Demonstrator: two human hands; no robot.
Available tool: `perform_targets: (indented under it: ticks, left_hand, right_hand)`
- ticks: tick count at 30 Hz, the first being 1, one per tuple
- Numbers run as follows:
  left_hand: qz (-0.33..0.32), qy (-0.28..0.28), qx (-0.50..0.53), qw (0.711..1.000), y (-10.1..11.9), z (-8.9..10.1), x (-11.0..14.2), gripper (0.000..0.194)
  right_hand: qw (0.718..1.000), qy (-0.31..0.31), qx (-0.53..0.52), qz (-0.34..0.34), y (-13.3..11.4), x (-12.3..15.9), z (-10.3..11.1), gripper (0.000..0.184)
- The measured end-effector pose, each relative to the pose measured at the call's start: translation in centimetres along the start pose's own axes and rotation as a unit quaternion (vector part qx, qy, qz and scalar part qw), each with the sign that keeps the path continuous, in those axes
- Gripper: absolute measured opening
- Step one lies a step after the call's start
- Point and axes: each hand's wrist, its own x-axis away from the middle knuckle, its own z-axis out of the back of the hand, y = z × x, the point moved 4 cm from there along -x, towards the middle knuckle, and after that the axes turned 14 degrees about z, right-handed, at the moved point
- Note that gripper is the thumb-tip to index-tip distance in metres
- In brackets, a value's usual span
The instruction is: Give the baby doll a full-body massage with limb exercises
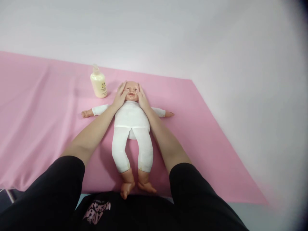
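A baby doll [132, 117] with a white cloth body lies on its back, arms spread to both sides and feet toward me. My left hand [120, 95] rests against the left side of the doll's head [132, 86], fingers stretched out and thumb on the cheek. On the opposite side, my right hand [142, 98] lies along the head in the same way, fingers extended. Between my hands the doll's face shows, while the sides of its head are covered. Both forearms pass over the doll's upper arms.
A pale yellow pump bottle [99, 84] stands upright to the left of the doll's head. The pink sheet [192, 134] under everything has folds on the left and its edge slants down at the right. A plain white wall or surface [154, 35] lies beyond.
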Motion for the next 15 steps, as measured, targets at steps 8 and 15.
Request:
perform_targets:
  ticks: [8,15]
  left_hand:
    - [-0.086,-0.011,-0.033,0.996,2.5,0.1,1.0,0.072]
    - [0.027,0.006,0.018,0.999,-0.3,0.1,-0.2,0.087]
  right_hand:
    - [0.995,-0.023,0.066,0.067,-3.8,0.4,0.5,0.090]
    - [1.000,0.008,0.000,-0.022,-1.4,0.0,-0.1,0.091]
